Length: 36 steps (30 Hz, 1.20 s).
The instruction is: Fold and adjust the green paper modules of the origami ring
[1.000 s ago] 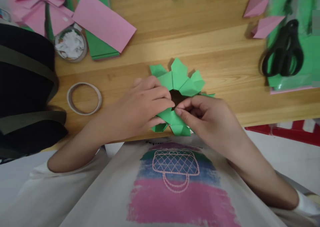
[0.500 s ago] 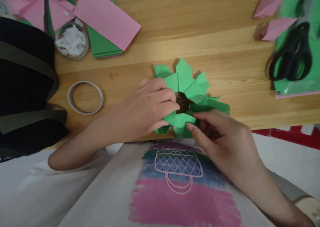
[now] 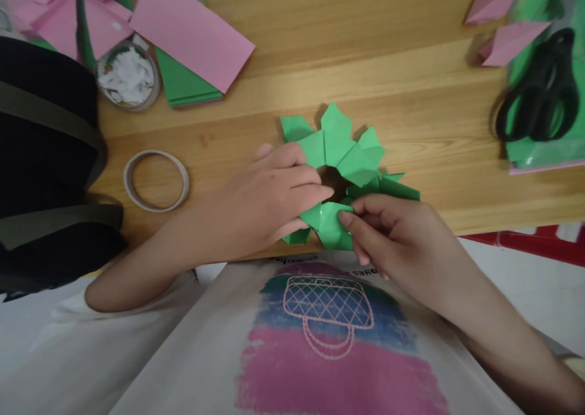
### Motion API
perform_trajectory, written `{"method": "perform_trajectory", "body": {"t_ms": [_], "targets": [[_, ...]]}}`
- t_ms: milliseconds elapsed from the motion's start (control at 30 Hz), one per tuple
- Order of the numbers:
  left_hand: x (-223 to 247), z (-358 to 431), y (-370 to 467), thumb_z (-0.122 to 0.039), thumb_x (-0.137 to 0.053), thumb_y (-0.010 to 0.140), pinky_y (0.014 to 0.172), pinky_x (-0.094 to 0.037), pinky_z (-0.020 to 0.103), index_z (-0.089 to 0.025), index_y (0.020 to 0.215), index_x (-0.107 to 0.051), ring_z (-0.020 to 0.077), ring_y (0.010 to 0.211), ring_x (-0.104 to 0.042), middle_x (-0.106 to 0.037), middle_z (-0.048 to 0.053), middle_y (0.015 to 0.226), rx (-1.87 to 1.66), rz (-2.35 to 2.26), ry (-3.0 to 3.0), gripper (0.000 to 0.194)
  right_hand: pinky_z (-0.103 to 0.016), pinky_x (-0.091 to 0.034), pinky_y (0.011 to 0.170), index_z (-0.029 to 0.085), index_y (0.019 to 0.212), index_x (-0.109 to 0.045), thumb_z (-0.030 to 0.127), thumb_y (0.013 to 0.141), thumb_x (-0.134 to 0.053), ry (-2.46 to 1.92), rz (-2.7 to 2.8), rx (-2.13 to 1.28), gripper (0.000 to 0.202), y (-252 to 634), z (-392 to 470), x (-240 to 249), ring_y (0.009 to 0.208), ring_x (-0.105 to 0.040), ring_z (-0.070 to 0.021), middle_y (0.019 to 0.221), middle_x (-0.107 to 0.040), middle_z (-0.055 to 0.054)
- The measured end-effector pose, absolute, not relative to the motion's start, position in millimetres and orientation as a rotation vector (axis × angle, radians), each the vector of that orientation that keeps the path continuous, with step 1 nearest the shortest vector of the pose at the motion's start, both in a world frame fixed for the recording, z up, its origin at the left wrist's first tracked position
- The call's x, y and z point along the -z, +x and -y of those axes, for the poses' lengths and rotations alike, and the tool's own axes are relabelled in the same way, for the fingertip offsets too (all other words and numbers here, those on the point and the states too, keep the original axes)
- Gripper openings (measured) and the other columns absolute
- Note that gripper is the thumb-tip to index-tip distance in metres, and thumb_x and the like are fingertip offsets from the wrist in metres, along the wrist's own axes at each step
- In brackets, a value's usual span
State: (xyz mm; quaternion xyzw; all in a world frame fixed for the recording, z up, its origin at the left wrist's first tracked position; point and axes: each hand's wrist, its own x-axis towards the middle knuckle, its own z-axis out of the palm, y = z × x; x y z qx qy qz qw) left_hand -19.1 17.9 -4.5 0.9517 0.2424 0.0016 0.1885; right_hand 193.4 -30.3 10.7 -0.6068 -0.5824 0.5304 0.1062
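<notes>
A ring of folded green paper (image 3: 337,138) with pointed flaps lies near the table's front edge, around an opening in its middle. My left hand (image 3: 287,189) is closed over the ring's left side, its fingertips reaching the central opening. At the lower right, my right hand (image 3: 393,226) pinches a flap of the same ring between thumb and forefinger. Part of the ring's left side is hidden under my left hand. Another green flap stands out to the right, just behind my right knuckles.
A tape roll (image 3: 156,180) lies left of my forearm, beside a black bag (image 3: 41,159). Behind are a round container of white scraps (image 3: 128,77) and stacked pink paper (image 3: 194,34). At right, black scissors (image 3: 539,92) rest on green paper near pink folded pieces (image 3: 512,43).
My right thumb and forefinger have shifted slightly left and up on the lower flap, and more of that hand's lower fingers shows. My left hand has barely moved; the view has shifted a little.
</notes>
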Motion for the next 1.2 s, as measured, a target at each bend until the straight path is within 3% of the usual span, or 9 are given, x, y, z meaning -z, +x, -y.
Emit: {"method": "perform_trajectory", "body": {"t_ms": [167,433,833,967,1100,1200], "targets": [[7.9,-19.3,-19.2,-0.029,-0.065,0.094,0.083,-0.043,0.038,-0.012,0.128,-0.053,0.0271,0.101,-0.056,-0.068,0.007,0.111,-0.087,-0.613,2.712,0.040,-0.028,-0.027,0.041,0.024,0.050,-0.041,0.021,0.088,-0.059,-1.797,1.912,-1.463,0.042,192.1,14.0,-13.2,0.036,-0.038,-0.0092,0.042,-0.047,0.005],[11.2,-22.1,-18.1,-0.027,-0.060,0.096,0.080,-0.046,0.036,-0.012,0.118,-0.058,0.0249,0.094,-0.059,-0.069,0.008,0.105,-0.200,-0.588,2.692,0.027,-0.030,-0.022,0.045,0.023,0.049,-0.039,0.022,0.085,-0.059,-1.816,2.097,-1.410,0.041,187.9,1.3,-15.9,0.038,-0.029,-0.0097,0.040,-0.034,0.006],[9.6,-23.8,-13.4,-0.021,-0.052,0.098,0.079,-0.048,0.036,-0.016,0.107,-0.065,0.0237,0.091,-0.060,-0.071,0.007,0.102,-0.120,-0.620,2.640,0.017,-0.027,-0.025,0.046,0.022,0.058,-0.056,0.020,0.084,-0.057,-1.786,2.038,-1.387,0.026,183.6,-0.6,-18.6,0.043,-0.032,-0.0094,0.046,-0.043,0.006],[8.6,-23.7,-14.1,-0.018,-0.052,0.097,0.078,-0.049,0.036,-0.011,0.110,-0.065,0.0245,0.089,-0.060,-0.070,0.009,0.103,-0.150,-0.602,2.655,0.019,-0.026,-0.025,0.045,0.022,0.062,-0.059,0.023,0.087,-0.056,-1.762,1.992,-1.434,0.024,185.7,1.9,-15.6,0.044,-0.034,-0.0093,0.048,-0.045,0.005],[9.8,-22.7,-15.7,-0.021,-0.054,0.097,0.077,-0.048,0.036,-0.010,0.112,-0.063,0.0247,0.091,-0.060,-0.070,0.009,0.103,-0.195,-0.610,2.646,0.021,-0.025,-0.024,0.044,0.022,0.059,-0.056,0.026,0.086,-0.058,-1.747,1.902,-1.514,0.027,189.1,3.6,-11.1,0.044,-0.031,-0.0083,0.047,-0.039,0.007],[11.0,-22.2,-15.0,-0.019,-0.053,0.097,0.077,-0.048,0.035,-0.013,0.109,-0.064,0.0245,0.091,-0.060,-0.070,0.008,0.100,-0.179,-0.609,2.649,0.018,-0.024,-0.021,0.042,0.021,0.050,-0.045,0.023,0.081,-0.062,-1.771,1.851,-1.558,0.036,188.7,2.5,-10.0,0.044,-0.025,-0.0068,0.046,-0.030,0.008]]}}
